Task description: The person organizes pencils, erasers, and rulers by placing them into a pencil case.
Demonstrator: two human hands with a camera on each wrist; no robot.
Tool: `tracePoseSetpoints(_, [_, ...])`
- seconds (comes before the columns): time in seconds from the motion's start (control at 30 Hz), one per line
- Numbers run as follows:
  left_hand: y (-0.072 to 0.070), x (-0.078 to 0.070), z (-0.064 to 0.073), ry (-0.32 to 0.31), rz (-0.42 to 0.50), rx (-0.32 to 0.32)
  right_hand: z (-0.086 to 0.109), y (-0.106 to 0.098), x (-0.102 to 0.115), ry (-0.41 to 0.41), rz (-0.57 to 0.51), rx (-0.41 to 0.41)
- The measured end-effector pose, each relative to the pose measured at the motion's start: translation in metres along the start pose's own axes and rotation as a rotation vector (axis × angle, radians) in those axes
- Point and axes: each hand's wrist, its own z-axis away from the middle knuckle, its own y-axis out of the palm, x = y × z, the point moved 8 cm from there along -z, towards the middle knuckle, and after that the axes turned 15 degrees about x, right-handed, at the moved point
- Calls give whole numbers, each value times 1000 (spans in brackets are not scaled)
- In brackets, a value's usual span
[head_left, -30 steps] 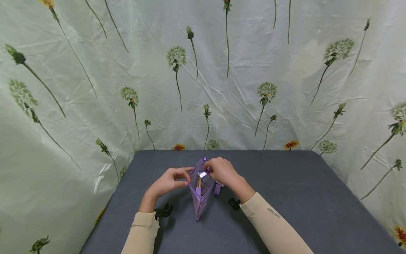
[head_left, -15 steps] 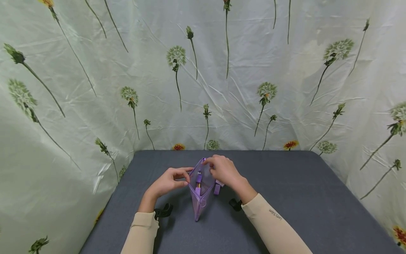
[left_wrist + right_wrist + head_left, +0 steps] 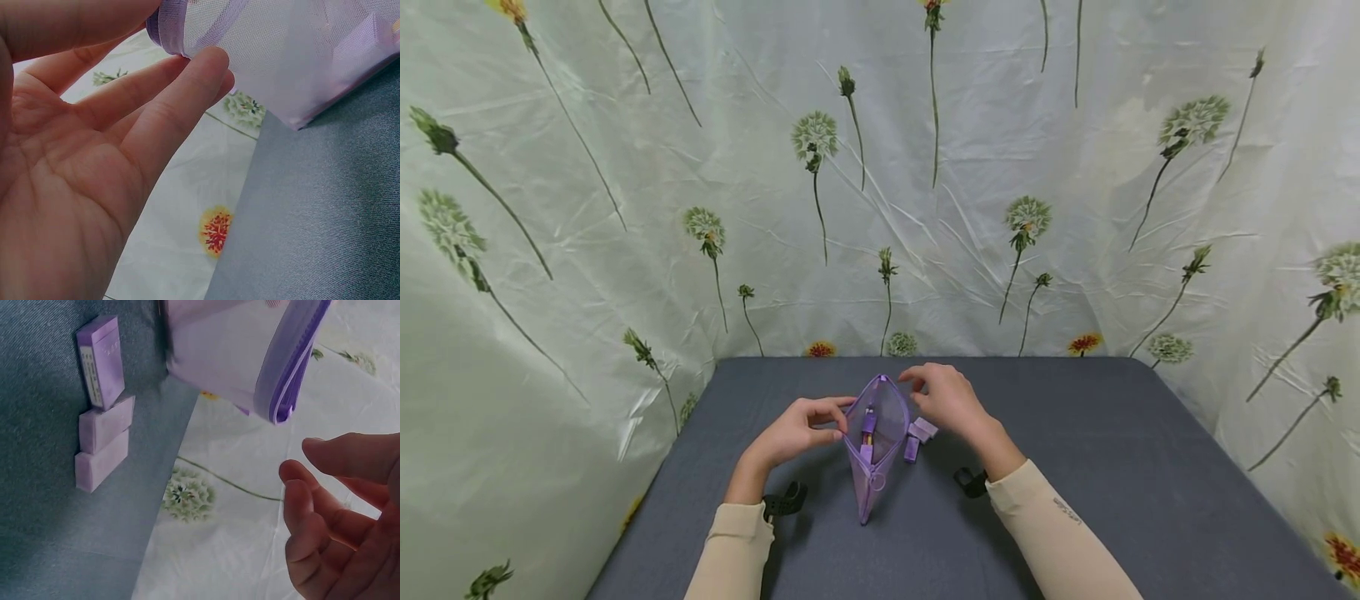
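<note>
- Fingers of my left hand (image 3: 803, 429) are pinching the near left rim of the pouch (image 3: 862, 487), thumb on one side and forefinger on the other.
- Two other fingers of that hand are stretching out below the rim in the left wrist view, their tips close to the mesh.
- Fingers of my right hand (image 3: 947, 402) are curving loosely and holding nothing; they are hovering just beside the far right rim, apart from it.
- Between my two hands, the pouch is standing on the desk (image 3: 1075, 500), its purple mesh sides spreading and its mouth gaping upward.
- From the near end of its zip a ring (image 3: 877, 482) is hanging.
- Inside, a dark purple piece (image 3: 868, 423) is lying farther in, and a pale lilac block (image 3: 866, 453) is sitting nearer me, with a yellowish strip showing between them.
- Just right of the pouch, a purple box (image 3: 103, 362) and two pale blocks (image 3: 102, 461) are lying on the desk; the box is touching one pale block, and the pale pair are sitting side by side.
- Behind the desk, a flower-printed sheet (image 3: 760, 167) is hanging in creases.
- Black straps (image 3: 786, 500) are circling my wrists, just past the cream sleeves (image 3: 737, 542).
</note>
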Motion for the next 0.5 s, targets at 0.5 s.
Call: tracePoseSetpoints(0.5, [0,2,1,-23,0,-5,2,23,-37,97,-40,130])
